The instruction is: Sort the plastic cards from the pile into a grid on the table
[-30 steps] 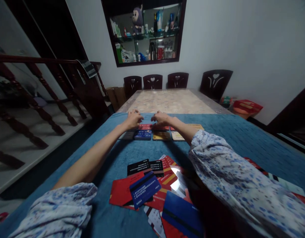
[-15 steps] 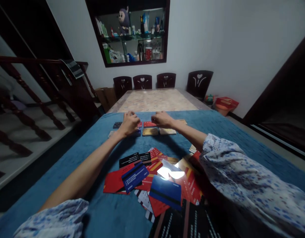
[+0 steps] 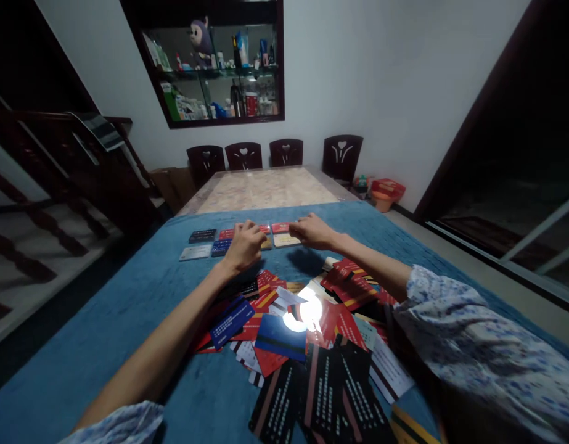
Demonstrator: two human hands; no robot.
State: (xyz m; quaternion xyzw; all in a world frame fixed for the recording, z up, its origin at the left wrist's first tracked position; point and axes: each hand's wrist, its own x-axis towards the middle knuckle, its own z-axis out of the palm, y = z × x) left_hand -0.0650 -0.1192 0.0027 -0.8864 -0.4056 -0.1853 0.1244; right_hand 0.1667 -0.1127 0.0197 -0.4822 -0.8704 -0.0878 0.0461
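Small card stacks stand in two rows on the blue cloth (image 3: 140,308): a black stack (image 3: 203,235), a silver one (image 3: 195,252), a blue one (image 3: 221,248), red ones (image 3: 280,228) and a pale gold one (image 3: 286,240). My left hand (image 3: 245,246) is over the middle stacks, fingers curled down and partly hiding them. My right hand (image 3: 314,231) is closed at the right end of the rows, beside the red and gold stacks; its fingertips are hidden. Nearer me spreads a loose pile of cards, with a blue card (image 3: 280,338) and black cards (image 3: 323,385).
A bare patterned tabletop (image 3: 266,188) extends beyond the cloth, with dark chairs (image 3: 286,152) behind it. A wall cabinet (image 3: 219,74) holds a plush toy and bottles. Wooden railing (image 3: 39,216) stands left; an orange bin (image 3: 384,198) stands right.
The view has turned right, so the room shifts left. Relative to the stacks, both hands have moved right, uncovering the blue and silver stacks. More of the loose pile shows at right.
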